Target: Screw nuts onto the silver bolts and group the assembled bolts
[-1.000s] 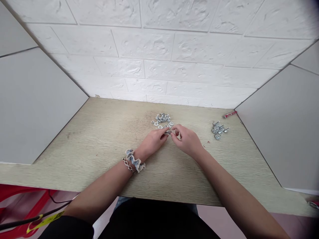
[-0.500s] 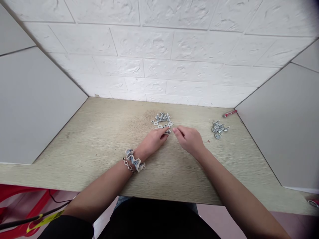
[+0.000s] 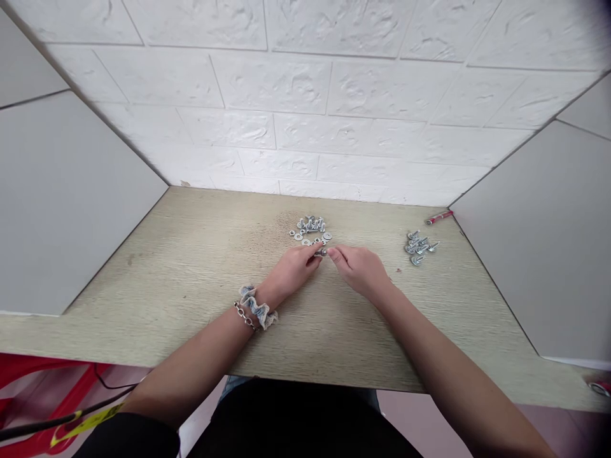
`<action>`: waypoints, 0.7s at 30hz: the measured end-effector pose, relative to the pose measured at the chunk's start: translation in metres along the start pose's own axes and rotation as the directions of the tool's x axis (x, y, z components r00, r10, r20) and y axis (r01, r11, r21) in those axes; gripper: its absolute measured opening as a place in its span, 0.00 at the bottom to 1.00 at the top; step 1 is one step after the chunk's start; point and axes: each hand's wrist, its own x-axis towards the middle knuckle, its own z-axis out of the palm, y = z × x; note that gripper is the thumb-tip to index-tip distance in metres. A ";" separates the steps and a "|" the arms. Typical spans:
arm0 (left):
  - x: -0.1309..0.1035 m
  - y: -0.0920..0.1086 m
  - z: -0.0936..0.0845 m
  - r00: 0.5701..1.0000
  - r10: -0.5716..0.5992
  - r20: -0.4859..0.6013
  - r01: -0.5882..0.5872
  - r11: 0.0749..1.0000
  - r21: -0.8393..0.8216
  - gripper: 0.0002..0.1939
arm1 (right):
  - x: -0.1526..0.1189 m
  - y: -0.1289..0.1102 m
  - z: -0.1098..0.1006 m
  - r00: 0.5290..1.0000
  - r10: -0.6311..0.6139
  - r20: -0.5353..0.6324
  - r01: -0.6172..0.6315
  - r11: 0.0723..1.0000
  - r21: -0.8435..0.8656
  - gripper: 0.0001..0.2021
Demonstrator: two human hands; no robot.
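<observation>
A small metal bolt (image 3: 321,252) is pinched between the thumb and fingers of my left hand (image 3: 294,267), its end pointing right. My right hand (image 3: 359,268) is closed, with its thumb and finger at that end of the bolt. What lies between the right fingertips, if anything, is too small to tell. Just beyond the hands lie loose washers (image 3: 298,236), nuts (image 3: 292,233) and a cluster of upright bolts (image 3: 311,224). Part of the bolt is hidden by the left fingers.
On the right of the wooden table (image 3: 210,254) lies a pile of bolts with washers (image 3: 418,245). A red, pen-like tool (image 3: 439,217) rests against the right grey panel (image 3: 534,242). A white brick-pattern wall (image 3: 305,140) stands behind. A red stool (image 3: 71,407) is at lower left.
My right hand has moved slightly left, so its fingertips now meet the end of the bolt. My left hand has stayed in place with the bolt.
</observation>
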 end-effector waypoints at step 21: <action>0.000 0.001 0.000 0.999 -0.027 0.036 0.028 0.999 -0.023 0.16 | -0.002 0.000 -0.003 0.996 0.040 -0.079 -0.036 0.998 0.054 0.23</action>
